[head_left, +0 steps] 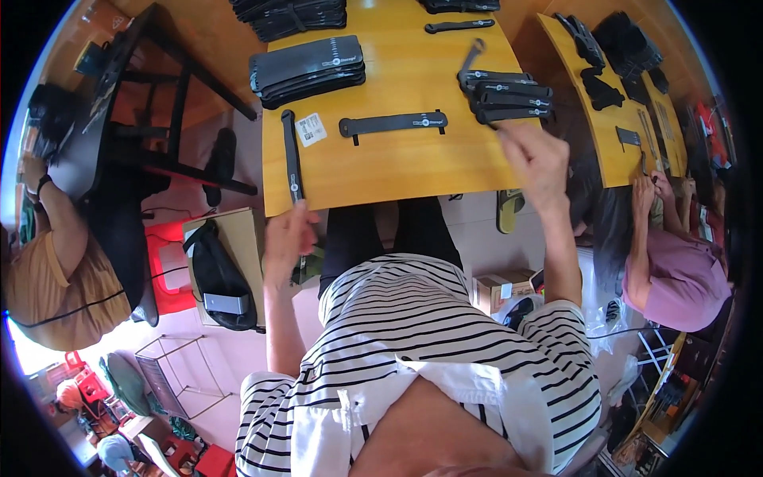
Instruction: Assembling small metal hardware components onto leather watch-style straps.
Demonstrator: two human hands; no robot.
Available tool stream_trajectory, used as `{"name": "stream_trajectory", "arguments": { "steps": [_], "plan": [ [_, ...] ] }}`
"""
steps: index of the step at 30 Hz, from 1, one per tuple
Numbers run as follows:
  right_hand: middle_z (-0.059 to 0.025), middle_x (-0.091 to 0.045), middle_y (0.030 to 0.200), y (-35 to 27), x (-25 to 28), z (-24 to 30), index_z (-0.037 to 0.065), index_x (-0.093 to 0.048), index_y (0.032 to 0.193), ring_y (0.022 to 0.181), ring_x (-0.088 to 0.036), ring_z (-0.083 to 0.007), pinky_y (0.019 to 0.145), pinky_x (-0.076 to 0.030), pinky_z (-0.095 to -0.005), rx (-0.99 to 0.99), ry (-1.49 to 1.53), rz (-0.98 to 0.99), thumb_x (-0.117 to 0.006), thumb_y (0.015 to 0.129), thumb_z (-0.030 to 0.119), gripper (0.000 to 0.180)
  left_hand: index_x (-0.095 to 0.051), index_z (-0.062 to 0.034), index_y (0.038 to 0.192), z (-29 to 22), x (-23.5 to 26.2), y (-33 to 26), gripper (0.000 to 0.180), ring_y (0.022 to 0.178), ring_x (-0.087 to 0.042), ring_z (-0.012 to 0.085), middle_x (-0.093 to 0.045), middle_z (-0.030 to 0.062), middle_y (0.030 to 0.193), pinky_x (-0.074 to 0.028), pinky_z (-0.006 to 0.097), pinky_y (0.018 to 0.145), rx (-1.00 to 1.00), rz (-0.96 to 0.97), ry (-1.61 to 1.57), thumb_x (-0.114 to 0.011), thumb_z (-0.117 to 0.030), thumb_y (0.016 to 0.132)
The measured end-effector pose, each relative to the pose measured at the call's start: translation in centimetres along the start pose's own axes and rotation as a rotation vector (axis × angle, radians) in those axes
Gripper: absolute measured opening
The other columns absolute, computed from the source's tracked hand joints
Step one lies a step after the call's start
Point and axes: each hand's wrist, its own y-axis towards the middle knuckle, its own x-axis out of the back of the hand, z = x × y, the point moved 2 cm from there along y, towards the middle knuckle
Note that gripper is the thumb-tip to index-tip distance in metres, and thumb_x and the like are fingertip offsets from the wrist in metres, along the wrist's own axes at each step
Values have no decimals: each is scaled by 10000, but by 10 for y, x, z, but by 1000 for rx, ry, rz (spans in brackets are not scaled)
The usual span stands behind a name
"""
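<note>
Black straps [515, 102] are lying in a loose pile on the right of the yellow table [389, 173]; a single strap [393, 123] is lying crosswise in the middle. Another strap [291, 155] is running lengthwise on the left, beside a white label [311, 129] and nearer than a dark stack [308, 70]. The left hand [288, 242] is curling its fingers at that left strap's near end; the right hand [539, 163] is bending its fingers at the pile's near side. I cannot tell whether either is gripping.
</note>
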Motion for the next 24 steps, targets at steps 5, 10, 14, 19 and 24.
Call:
{"name": "stream_trajectory", "arguments": {
  "steps": [5, 10, 14, 19, 24],
  "plan": [
    [-12, -497, 594, -18, -43, 46, 67, -653, 853, 494, -530, -142, 438, -431, -260, 453, -28, 258, -667, 652, 73, 202, -597, -20, 1004, -45, -75, -9, 435, 540, -507, 70, -542, 4, 631, -388, 185, 479, -108, 606, -619, -428, -414, 930],
    [-16, -488, 605, -43, -59, 45, 57, -653, 880, 500, -518, -127, 430, -413, -241, 434, 35, 293, -661, 694, 82, 188, -589, 1, 991, -41, -95, 19, 362, 534, -491, 58, -555, 13, 670, -379, 181, 467, -113, 578, -1062, -443, -327, 944],
    [-51, -551, 646, -58, -68, 26, -6, -603, 1031, 585, -514, -117, 493, -392, -262, -487, 547, 283, -647, 779, 138, 294, -592, 7, 981, -47, -104, 19, 290, 551, -521, 58, -574, 20, 695, -434, 185, 488, -265, 244, -954, -443, -241, 953],
    [10, -524, 599, -84, -95, 22, 0, -627, 897, 468, -407, -42, 413, -279, -186, -1019, 1016, 378, -596, 840, 172, 183, -591, 7, 1013, -44, -121, 15, 267, 627, -592, 78, -616, 48, 787, -517, 201, 535, -202, 250, -1004, -466, -217, 940],
    [13, -512, 565, -93, -93, -4, 19, -617, 775, 395, -351, -13, 367, -222, -157, -1133, 1097, 309, -605, 832, 149, 142, -603, 1, 997, -32, -110, 26, 200, 626, -602, 87, -626, 47, 814, -525, 203, 550, -98, 165, -1090, -536, -161, 900]
  ]
}}
